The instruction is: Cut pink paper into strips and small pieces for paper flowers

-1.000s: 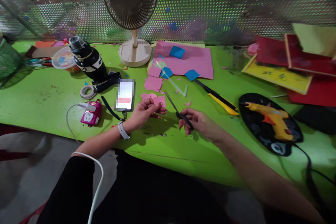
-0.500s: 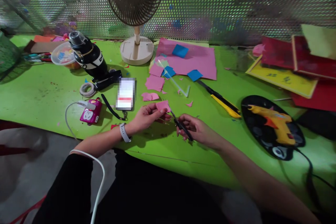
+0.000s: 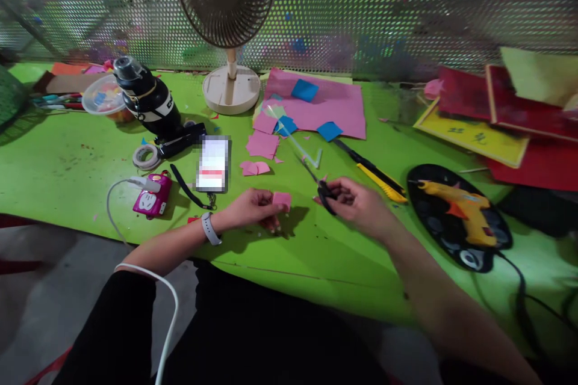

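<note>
Near the front edge of the green table [image 3: 67, 162], the person's left hand [image 3: 250, 207] is pinching a small pink paper piece [image 3: 282, 199] between thumb and fingertips, holding it low, almost on the table. Just beside it, the right hand [image 3: 361, 204] is gripping the black scissors [image 3: 321, 187] with its fingers curled around the handles. It is drawing them away: 0.5 s ago the blades were meeting the paper's edge, and now the 2 are sitting apart, so the snipping on this piece seems to be pausing. Farther out, a phone [image 3: 212, 163], a yellow utility knife [image 3: 374, 171] and a glue gun [image 3: 460, 207] are lying. Beyond them a large pink sheet [image 3: 334, 105] and a fan [image 3: 226, 0] are sitting.
</note>
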`<state>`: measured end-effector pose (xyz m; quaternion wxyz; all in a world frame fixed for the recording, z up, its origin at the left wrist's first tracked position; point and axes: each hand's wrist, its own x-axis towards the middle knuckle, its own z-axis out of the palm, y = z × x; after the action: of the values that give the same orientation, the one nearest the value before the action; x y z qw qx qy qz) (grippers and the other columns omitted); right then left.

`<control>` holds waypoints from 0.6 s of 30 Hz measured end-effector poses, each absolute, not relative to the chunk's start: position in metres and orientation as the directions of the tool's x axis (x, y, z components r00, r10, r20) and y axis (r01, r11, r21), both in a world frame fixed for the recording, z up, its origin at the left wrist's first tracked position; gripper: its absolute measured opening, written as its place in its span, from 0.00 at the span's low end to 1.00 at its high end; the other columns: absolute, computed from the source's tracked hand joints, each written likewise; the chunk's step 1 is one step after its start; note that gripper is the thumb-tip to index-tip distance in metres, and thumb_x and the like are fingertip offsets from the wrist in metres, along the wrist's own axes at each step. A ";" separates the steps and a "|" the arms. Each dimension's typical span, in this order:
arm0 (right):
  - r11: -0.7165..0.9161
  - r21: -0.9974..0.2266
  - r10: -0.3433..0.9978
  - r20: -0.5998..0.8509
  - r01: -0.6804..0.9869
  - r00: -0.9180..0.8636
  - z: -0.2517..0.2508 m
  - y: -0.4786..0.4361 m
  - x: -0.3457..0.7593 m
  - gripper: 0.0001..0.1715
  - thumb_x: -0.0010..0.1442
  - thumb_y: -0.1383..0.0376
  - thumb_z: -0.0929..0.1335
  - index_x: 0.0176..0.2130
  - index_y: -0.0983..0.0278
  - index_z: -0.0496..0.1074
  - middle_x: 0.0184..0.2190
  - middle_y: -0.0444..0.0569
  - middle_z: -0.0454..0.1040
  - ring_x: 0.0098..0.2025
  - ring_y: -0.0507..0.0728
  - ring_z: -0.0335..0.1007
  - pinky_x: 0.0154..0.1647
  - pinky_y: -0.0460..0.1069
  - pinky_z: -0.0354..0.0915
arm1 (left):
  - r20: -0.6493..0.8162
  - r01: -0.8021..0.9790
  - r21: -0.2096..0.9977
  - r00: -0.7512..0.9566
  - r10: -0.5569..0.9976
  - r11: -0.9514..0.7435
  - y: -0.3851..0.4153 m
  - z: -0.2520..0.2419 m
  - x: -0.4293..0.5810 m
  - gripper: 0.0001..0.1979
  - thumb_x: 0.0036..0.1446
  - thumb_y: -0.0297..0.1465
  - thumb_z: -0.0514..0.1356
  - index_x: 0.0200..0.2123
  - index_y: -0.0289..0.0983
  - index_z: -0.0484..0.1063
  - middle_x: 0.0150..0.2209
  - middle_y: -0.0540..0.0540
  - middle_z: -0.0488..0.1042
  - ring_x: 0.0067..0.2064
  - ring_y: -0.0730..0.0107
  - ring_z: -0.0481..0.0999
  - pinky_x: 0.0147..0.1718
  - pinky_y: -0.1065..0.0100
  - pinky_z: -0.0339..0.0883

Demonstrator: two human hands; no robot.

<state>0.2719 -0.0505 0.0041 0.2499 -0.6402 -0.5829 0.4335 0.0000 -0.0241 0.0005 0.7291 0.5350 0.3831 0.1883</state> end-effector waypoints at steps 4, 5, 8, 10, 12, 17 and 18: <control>-0.221 -0.651 0.975 -0.165 0.727 0.148 -0.006 -0.027 0.296 0.31 0.48 0.38 0.74 0.34 0.61 0.76 0.26 0.49 0.77 0.25 0.56 0.68 0.25 0.50 0.60 | -0.497 0.391 0.867 0.635 0.591 0.309 -0.023 0.005 0.002 0.17 0.62 0.43 0.67 0.36 0.31 0.77 0.23 0.48 0.79 0.21 0.76 0.77 0.24 0.74 0.71; -0.217 -0.633 0.976 -0.157 0.743 0.152 -0.009 -0.021 0.302 0.30 0.49 0.38 0.74 0.34 0.61 0.77 0.26 0.49 0.77 0.26 0.57 0.69 0.25 0.50 0.60 | -0.500 0.407 0.864 0.626 0.598 0.297 -0.022 0.008 0.003 0.16 0.63 0.42 0.67 0.35 0.32 0.77 0.23 0.48 0.78 0.22 0.76 0.77 0.24 0.75 0.71; -0.187 -0.572 0.981 -0.073 0.799 0.177 -0.010 0.001 0.321 0.27 0.52 0.41 0.73 0.34 0.60 0.78 0.29 0.52 0.80 0.29 0.59 0.72 0.27 0.51 0.59 | -0.451 0.386 0.887 0.606 0.656 0.254 -0.014 0.021 0.007 0.15 0.64 0.40 0.66 0.34 0.33 0.76 0.22 0.49 0.78 0.22 0.77 0.77 0.24 0.75 0.69; -0.158 -0.500 0.979 0.037 0.852 0.203 -0.006 0.022 0.334 0.24 0.54 0.43 0.73 0.35 0.60 0.78 0.32 0.53 0.80 0.31 0.61 0.73 0.28 0.51 0.58 | -0.417 0.363 0.902 0.598 0.684 0.232 -0.005 0.031 0.014 0.16 0.65 0.39 0.66 0.30 0.34 0.73 0.22 0.49 0.78 0.21 0.77 0.76 0.23 0.76 0.68; -0.182 -0.436 0.966 0.089 0.881 0.244 -0.001 0.047 0.346 0.21 0.57 0.45 0.73 0.35 0.60 0.79 0.32 0.54 0.80 0.32 0.62 0.73 0.29 0.52 0.58 | -0.403 0.338 0.910 0.574 0.713 0.242 0.008 0.039 0.025 0.18 0.65 0.39 0.66 0.26 0.34 0.71 0.20 0.49 0.76 0.19 0.79 0.74 0.22 0.76 0.66; -0.341 -0.424 0.926 0.004 0.839 0.378 0.007 0.099 0.354 0.15 0.59 0.54 0.74 0.31 0.63 0.76 0.26 0.54 0.77 0.30 0.61 0.73 0.29 0.52 0.59 | -0.395 0.149 0.917 0.484 0.781 0.371 0.040 0.033 0.057 0.19 0.67 0.39 0.64 0.26 0.35 0.69 0.19 0.51 0.74 0.19 0.82 0.70 0.21 0.77 0.61; -0.353 -0.452 0.923 -0.024 0.819 0.384 0.008 0.104 0.353 0.14 0.59 0.56 0.74 0.30 0.64 0.76 0.24 0.53 0.77 0.28 0.60 0.73 0.28 0.51 0.60 | -0.413 0.134 0.907 0.475 0.777 0.400 0.044 0.029 0.061 0.19 0.67 0.39 0.64 0.26 0.35 0.70 0.19 0.51 0.74 0.19 0.82 0.70 0.21 0.77 0.62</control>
<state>0.3528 0.1042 0.0078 0.1868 -0.8106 -0.5374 0.1388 0.0615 0.0442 0.0288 0.7001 0.4974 0.4580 0.2296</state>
